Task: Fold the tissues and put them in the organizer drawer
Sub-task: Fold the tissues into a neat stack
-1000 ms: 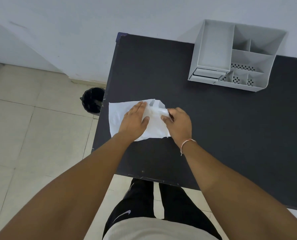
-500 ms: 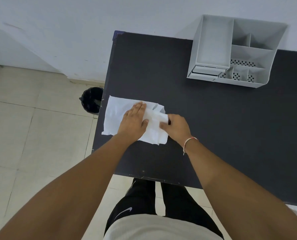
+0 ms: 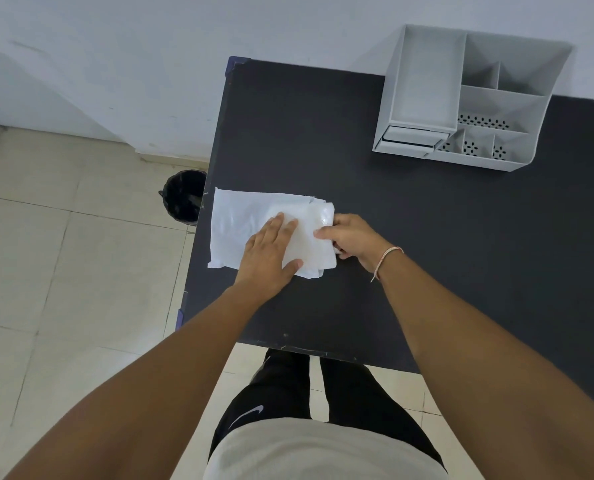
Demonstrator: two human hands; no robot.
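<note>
Folding step in hand. The tissues (image 3: pixel 254 223) lie on the black table (image 3: pixel 427 254), at its left edge, well apart from the grey organizer (image 3: pixel 472 102) that stands at the table's far side against the wall. Our left hand (image 3: pixel 271 252) lies flat on the tissues, fingers spread and not clamped, pinning the sheet down. Our right hand (image 3: pixel 352 237) sits at the tissues' right edge, finger and thumb pinched together on the bunched layers there. The right portion looks doubled over; the left portion is a single flat layer.

Judgement: fold only part done. Next move calls for pressing the crease, then a further fold to make the stack smaller.

The organizer's drawer (image 3: pixel 409 138) at its front left looks closed; it would need pulling open before anything goes in.
</note>
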